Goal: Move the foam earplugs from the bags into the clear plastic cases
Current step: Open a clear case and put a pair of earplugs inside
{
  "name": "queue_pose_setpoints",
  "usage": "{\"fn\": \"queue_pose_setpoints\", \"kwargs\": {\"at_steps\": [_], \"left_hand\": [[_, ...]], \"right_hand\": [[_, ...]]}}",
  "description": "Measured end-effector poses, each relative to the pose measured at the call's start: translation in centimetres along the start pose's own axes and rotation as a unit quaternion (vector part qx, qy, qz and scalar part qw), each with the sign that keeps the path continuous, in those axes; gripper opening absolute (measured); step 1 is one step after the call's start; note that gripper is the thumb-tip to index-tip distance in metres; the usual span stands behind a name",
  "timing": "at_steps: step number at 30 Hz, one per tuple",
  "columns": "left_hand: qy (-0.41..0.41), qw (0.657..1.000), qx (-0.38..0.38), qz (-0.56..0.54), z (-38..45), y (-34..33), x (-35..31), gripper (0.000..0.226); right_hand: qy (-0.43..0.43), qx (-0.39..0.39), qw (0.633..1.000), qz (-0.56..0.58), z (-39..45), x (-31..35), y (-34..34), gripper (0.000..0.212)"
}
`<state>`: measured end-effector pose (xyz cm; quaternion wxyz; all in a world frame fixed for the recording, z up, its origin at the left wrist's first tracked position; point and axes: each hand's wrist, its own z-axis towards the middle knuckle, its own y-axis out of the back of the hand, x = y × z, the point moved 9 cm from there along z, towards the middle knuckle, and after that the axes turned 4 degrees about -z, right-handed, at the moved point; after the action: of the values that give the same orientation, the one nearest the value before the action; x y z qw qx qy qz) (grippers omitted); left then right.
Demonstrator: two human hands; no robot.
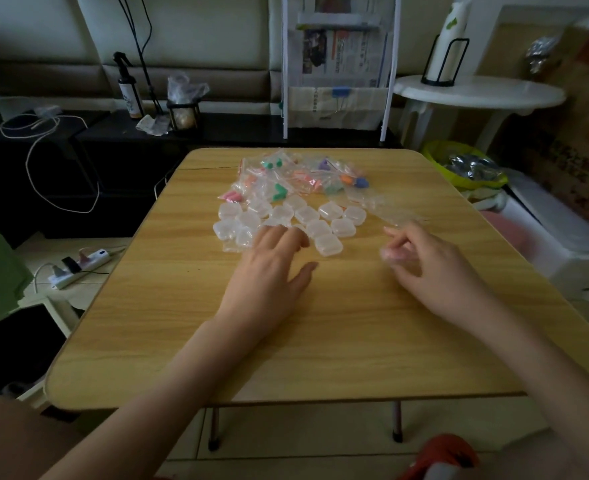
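About sixteen clear cases (329,244) — two hands (275,268).

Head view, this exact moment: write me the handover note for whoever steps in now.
Left hand: open, fingers spread, reaching onto the near edge of the clear cases; no grip yet.
Right hand: fingers loosely curled over the wooden table; blurred, so whether it holds anything cannot be told.
Bags of earplugs: piled at the far side, just behind the cases, earplugs visibly inside.
Done: no case visibly holds an earplug.
Left: open bags, fill the cases.
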<state>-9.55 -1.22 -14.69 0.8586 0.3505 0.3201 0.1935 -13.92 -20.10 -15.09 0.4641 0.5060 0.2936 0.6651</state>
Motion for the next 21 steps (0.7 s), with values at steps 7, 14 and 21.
{"fn": "queue_pose_setpoints", "kwargs": {"at_steps": [7,14,21], "left_hand": [[0.128,0.987,0.039,0.091,0.5,0.1,4.6,0.063],[0.192,0.979,0.053,0.044,0.5,-0.9,6.4,0.051],[0.16,0.987,-0.019,0.007,0.7,0.6,6.0,0.026]], "right_hand": [[-0.044,0.036,0.997,0.047,-0.8,-2.3,-0.6,0.009],[-0.054,0.109,0.991,-0.061,-0.2,-3.5,-2.7,0.054],[-0.014,0.082,0.996,-0.041,-1.8,-1.3,-2.4,0.044]]}}
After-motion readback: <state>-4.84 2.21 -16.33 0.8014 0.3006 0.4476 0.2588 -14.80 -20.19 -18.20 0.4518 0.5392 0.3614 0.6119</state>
